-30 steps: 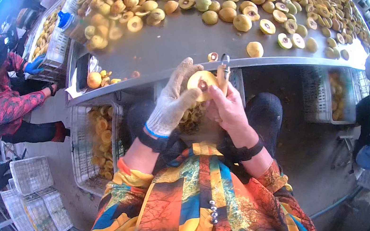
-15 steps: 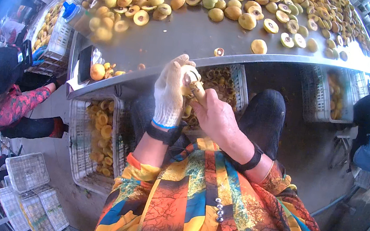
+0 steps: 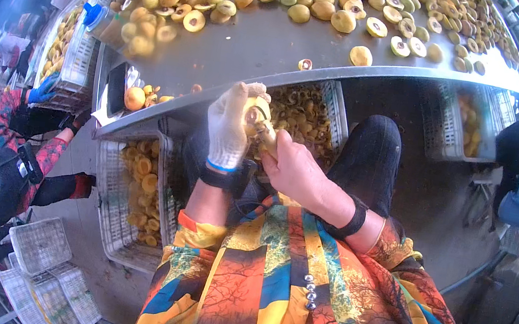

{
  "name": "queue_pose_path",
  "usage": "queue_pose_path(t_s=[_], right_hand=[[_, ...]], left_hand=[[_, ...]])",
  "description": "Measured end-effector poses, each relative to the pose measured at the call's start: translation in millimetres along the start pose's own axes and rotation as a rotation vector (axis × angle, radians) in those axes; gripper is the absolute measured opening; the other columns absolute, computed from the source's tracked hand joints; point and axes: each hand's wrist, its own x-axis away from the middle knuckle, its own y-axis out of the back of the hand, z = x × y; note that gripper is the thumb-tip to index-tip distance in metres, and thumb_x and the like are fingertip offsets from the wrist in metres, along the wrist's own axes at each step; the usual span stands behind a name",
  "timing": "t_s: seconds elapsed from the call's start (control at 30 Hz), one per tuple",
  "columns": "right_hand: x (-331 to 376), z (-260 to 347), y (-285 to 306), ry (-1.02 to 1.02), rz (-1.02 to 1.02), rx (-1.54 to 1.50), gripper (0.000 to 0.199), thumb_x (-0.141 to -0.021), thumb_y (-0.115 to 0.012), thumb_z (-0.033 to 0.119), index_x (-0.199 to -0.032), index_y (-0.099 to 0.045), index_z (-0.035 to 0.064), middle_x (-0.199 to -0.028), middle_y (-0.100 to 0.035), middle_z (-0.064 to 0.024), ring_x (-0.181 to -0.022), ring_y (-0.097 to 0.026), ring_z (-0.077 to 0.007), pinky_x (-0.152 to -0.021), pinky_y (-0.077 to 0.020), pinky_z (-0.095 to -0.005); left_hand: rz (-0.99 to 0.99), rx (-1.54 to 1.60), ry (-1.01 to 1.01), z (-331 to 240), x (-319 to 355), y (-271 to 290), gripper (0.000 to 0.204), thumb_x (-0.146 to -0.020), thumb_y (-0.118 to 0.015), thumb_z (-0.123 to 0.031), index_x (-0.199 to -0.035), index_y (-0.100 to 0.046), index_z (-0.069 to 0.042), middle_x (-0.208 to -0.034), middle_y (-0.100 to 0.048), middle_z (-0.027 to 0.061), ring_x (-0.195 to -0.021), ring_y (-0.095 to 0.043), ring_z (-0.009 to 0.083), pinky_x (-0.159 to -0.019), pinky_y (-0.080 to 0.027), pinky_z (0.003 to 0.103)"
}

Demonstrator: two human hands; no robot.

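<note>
My left hand [image 3: 227,134], in a white knitted glove, is closed around a halved peach [image 3: 256,112], its cut face with the dark centre turned toward me. My bare right hand [image 3: 299,173] grips the pale handle of a small pitting tool [image 3: 267,138]. The tool's working end meets the cut face; its exact shape is hard to make out. Both hands are just off the near edge of a metal table [image 3: 244,42]. Below them a white crate [image 3: 337,110] holds brownish scraps and pits.
Many peach halves [image 3: 344,22] are heaped across the table's far side. A phone [image 3: 117,88] lies at its left corner. Left of my legs stands a crate [image 3: 102,205] of peach halves. A co-worker [image 3: 3,171] bends by another crate [image 3: 83,62] at far left.
Both hands have shifted slightly left and down, still gripping the peach half and the tool. At the left, the co-worker has leaned over, and a blue-gloved hand now shows at the crate.
</note>
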Motion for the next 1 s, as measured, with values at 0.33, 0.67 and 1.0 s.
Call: queue_pose_path(t_s=[0.33,0.67,1.0], right_hand=[[-0.9,6.4,-11.1,-0.032,-0.082,-0.064,0.026,-0.084,-0.054,0.015,-0.088,-0.037,-0.0033,-0.067,-0.055,-0.0293,-0.069,-0.055,-0.0471,-0.057,-0.0433,-0.0494],[3.7,-1.4,-12.1,-0.034,0.011,-0.057,0.027,-0.083,-0.055,0.017,-0.088,-0.039,-0.0041,-0.069,-0.056,-0.0298,-0.072,-0.056,-0.0473,-0.06,-0.0442,-0.049],[-0.1,7.9,-16.3,-0.143,0.072,-0.236,0.028,-0.083,-0.055,0.017,-0.098,-0.045,-0.0053,-0.073,-0.059,-0.0252,-0.066,-0.062,-0.0378,-0.054,-0.0494,-0.04]], left_hand=[[-0.111,0.015,-0.132,6.2,3.3,-3.6,0.043,-0.095,-0.041,-0.036,-0.106,-0.055,0.003,-0.091,-0.062,0.0145,-0.07,-0.061,0.0196,-0.062,-0.05,0.028],[0.106,-0.199,-0.024,-2.1,0.3,4.2,0.052,-0.093,-0.042,-0.045,-0.09,-0.063,0.003,-0.082,-0.063,0.0106,-0.069,-0.058,0.0134,-0.062,-0.046,0.024],[-0.087,-0.009,0.041,-0.9,7.5,0.5,0.042,-0.092,-0.045,-0.04,-0.093,-0.056,0.0,-0.084,-0.062,0.0158,-0.066,-0.062,0.0259,-0.053,-0.051,0.033]])
